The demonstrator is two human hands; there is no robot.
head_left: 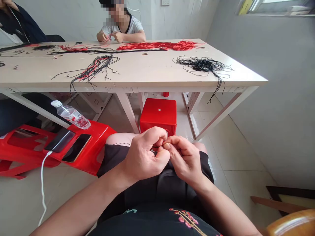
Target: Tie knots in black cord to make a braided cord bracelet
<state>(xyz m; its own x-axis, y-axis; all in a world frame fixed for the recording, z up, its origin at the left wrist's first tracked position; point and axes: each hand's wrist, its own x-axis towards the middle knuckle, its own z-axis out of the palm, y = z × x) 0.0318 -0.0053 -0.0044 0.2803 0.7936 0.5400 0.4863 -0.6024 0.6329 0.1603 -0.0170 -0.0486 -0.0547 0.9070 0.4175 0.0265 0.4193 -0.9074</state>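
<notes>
My left hand (145,154) and my right hand (183,157) meet over my lap, above my black skirt (157,186). Both are closed in a pinch, fingertips touching each other. A small bit of red shows between them; it is too small to name. A thin dark thread (120,144) lies across my left knee. A red plastic stool (158,115) stands just beyond my knees.
A long beige table (133,70) carries bundles of red cords (159,45), mixed red and black cords (94,67) and a black tangle (204,64). A person sits at its far side; another at far left. A tipped red stool (98,137) bears a water bottle (71,115) and two phones.
</notes>
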